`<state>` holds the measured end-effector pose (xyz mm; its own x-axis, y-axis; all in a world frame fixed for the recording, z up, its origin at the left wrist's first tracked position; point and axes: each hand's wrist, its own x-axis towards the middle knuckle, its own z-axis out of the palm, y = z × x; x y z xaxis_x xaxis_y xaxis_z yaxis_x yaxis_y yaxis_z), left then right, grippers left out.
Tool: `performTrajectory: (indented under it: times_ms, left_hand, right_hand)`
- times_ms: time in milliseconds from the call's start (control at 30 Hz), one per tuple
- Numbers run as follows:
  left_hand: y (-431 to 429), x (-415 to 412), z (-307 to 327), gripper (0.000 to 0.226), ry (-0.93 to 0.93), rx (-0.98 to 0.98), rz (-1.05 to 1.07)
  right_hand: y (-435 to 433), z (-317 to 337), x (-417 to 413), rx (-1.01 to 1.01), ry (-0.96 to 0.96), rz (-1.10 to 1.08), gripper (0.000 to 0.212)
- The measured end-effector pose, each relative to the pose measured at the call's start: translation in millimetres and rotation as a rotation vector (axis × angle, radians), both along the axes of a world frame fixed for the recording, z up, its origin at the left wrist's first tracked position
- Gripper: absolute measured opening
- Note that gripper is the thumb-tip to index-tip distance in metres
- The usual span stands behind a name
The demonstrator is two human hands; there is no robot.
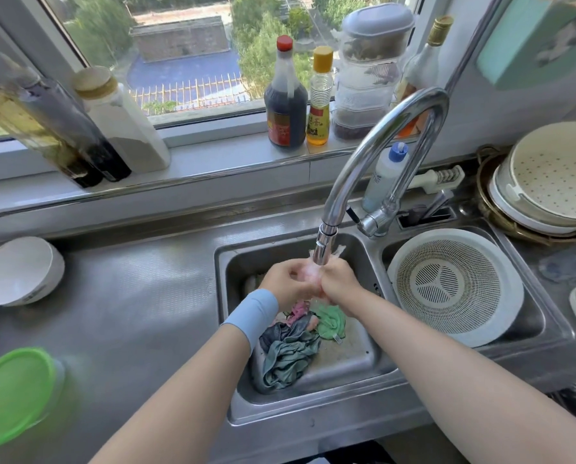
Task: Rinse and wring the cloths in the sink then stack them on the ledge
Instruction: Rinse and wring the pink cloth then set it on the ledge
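Observation:
Over the steel sink, my left hand and my right hand grip a pale pink cloth between them, right under the tap spout. Water runs onto the cloth and splashes. Below my hands lie more cloths in the basin: a green cloth, a grey-teal cloth and a pink one, bunched together. A blue wristband sits on my left wrist. The window ledge runs behind the sink.
A white colander fills the right basin. Bottles and a stack of clear containers stand on the ledge. A white bowl and a green-lidded tub are on the left counter, strainer bowls at right.

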<state>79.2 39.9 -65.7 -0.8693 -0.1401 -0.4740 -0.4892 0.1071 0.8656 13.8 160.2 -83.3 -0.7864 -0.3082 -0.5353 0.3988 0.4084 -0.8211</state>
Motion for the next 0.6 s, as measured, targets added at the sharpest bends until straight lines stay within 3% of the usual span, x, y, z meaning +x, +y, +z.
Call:
performTrajectory:
  times_ms: [100, 200, 267, 400, 467, 533, 600]
  left_hand:
    - [-2, -10, -1, 0.009, -0.039, -0.083, 0.118]
    - [-5, -18, -5, 0.004, -0.086, -0.130, 0.212]
    - [-4, -18, -7, 0.008, -0.099, -0.132, 0.234]
    - [0, -16, -6, 0.009, -0.067, -0.173, 0.170]
    - [-1, -10, -6, 0.008, -0.050, -0.115, 0.093]
    - [-4, -3, -9, 0.026, -0.023, -0.060, -0.004]
    - [-5, 4, -11, 0.040, -0.004, -0.067, -0.053]
  right_hand:
    - [11, -6, -3, 0.121, 0.041, 0.122, 0.012]
    - [23, -9, -1, 0.028, 0.061, 0.195, 0.056]
    - [29, 3, 4, 0.072, 0.169, 0.271, 0.067]
    - [32, 6, 6, 0.277, 0.315, 0.493, 0.021]
    - [31, 2, 3, 0.375, 0.416, 0.537, 0.020]
    - [27, 2, 2, 0.459, 0.527, 0.593, 0.026]
    - [24, 3, 0, 0.549, 0.631, 0.684, 0.016]
